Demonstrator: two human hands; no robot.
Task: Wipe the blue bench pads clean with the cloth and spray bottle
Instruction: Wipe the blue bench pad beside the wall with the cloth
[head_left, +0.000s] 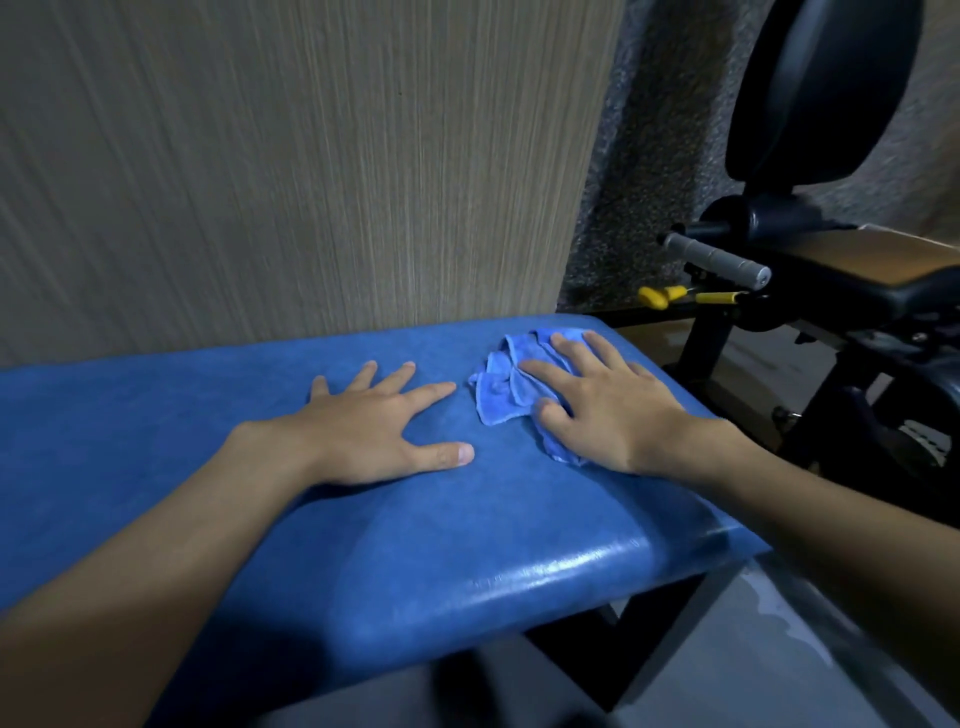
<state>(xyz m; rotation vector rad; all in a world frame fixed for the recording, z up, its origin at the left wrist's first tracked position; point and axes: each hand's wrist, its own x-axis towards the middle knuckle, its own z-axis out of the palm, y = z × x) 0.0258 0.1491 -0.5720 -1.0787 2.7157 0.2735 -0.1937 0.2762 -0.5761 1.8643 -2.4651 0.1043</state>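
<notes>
Blue cloth (511, 387), light and limp, is best driven by flat pressure: right hand (608, 410) presses it with fingers (545, 375) spread, left hand (379, 431) splayed on the bench pad (467, 545).

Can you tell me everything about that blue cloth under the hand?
The small light-blue fluffy cloth looks like soft microfibre. It lies crumpled in folds, not spread flat, on the darker blue padded bench top, near its far right end. The right hand presses on the cloth's right part with spread fingers and hides some of it. The left part and a corner near the wrist poke out. Nothing else touches it.
</notes>
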